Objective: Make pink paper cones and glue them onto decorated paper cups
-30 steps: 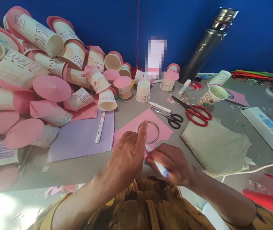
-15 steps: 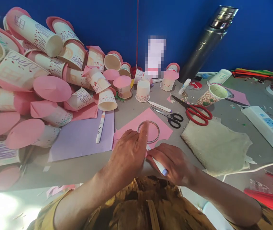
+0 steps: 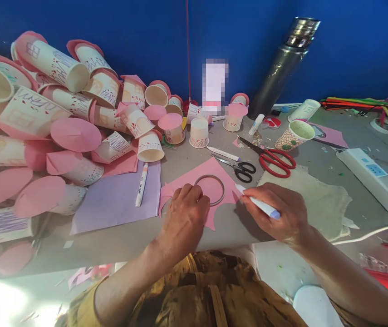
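A pink paper sheet [image 3: 194, 175] lies on the grey table just in front of me, with a thin metal ring [image 3: 221, 190] resting flat on it. My left hand [image 3: 184, 217] sits on the near part of the sheet, fingers curled, fingertips touching the ring's near left edge. My right hand [image 3: 278, 213] is closed around a white marker with a lilac cap [image 3: 258, 205]; its tip points at the sheet's right corner, just right of the ring.
A big heap of decorated paper cups with pink lids [image 3: 61, 113] fills the left. A lilac sheet [image 3: 119, 195] with a pen [image 3: 142, 184], black scissors [image 3: 238, 167], red scissors [image 3: 272, 156], a cloth [image 3: 319, 200], a power strip [image 3: 370, 175] and a steel flask [image 3: 282, 63] surround the work spot.
My right hand has swung the marker from the ring's near side out to the sheet's right corner. The left index finger no longer lies across the ring; its fingers have curled back.
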